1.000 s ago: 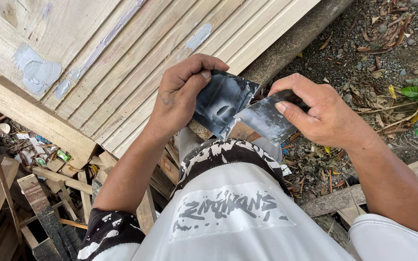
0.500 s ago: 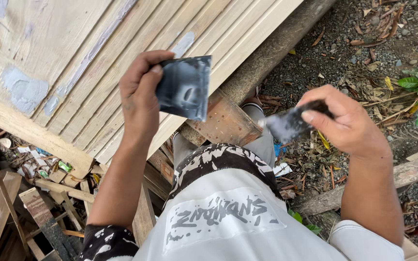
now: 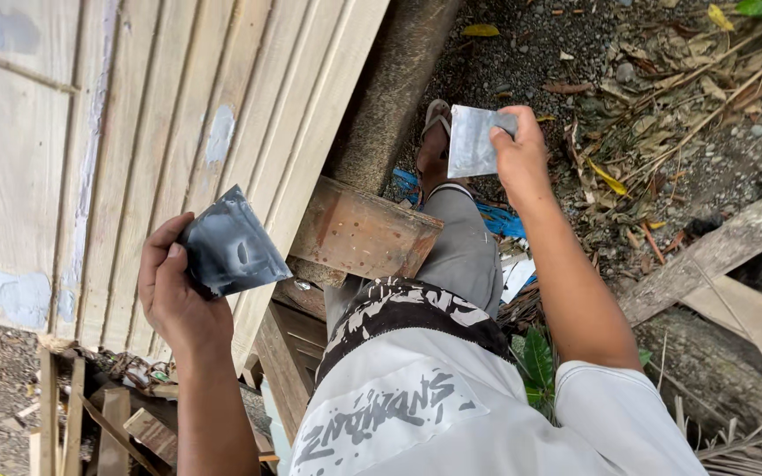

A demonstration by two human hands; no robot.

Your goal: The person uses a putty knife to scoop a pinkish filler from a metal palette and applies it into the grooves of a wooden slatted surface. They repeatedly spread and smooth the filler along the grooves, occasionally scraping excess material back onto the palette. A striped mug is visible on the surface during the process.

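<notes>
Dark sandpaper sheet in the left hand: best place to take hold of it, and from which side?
Probably the free upper-right half of the dark sheet, coming from the right. The left hand pinches its lower-left edge, thumb on the face and fingers behind, so that edge is taken. The sheet is thin and slightly curled, so a flat pinch across both faces near the right corner suits it.

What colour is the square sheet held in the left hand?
The sheet in the left hand is dark grey to black, slightly glossy; the head view shows it best.
</notes>
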